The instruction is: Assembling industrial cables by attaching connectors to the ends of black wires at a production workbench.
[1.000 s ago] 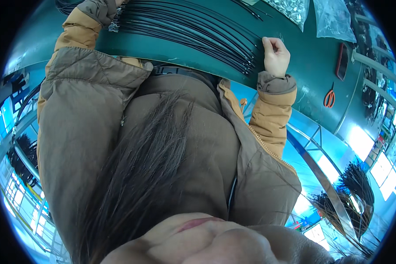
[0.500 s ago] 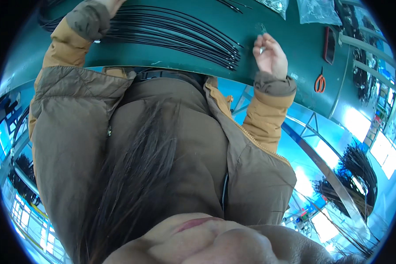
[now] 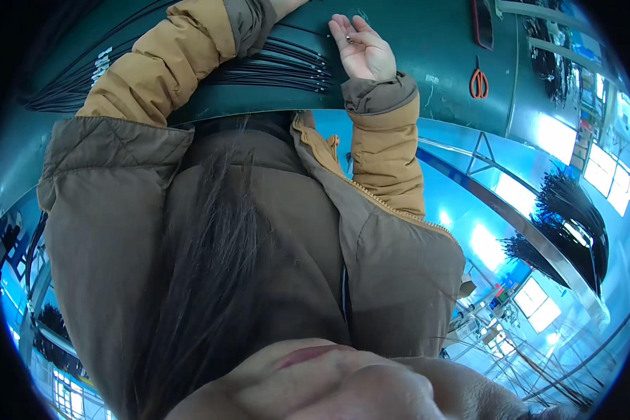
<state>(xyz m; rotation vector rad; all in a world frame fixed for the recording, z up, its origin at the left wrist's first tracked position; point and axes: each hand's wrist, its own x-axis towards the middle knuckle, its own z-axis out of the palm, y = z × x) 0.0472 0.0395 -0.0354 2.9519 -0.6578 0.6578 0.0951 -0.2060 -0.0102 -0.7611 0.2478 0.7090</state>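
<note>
The right hand was held over the green surface, just beyond the right-hand ends of the black cables, with its palm partly turned upward. Its fingers were parted and loosely curled, and a small shiny piece was seen against them; whether it was gripped or merely cradled could not be told.

The left hand was largely cut off by the upper edge of the view, so how far its fingers were opened, and what was held, could not be told. The cables were laid side by side along the near part of the surface and were partly hidden by the left sleeve. To the left of that sleeve, whitish end pieces were seen among the cables. Farther right, orange-handled scissors were laid near a dark, red-edged flat object.
</note>
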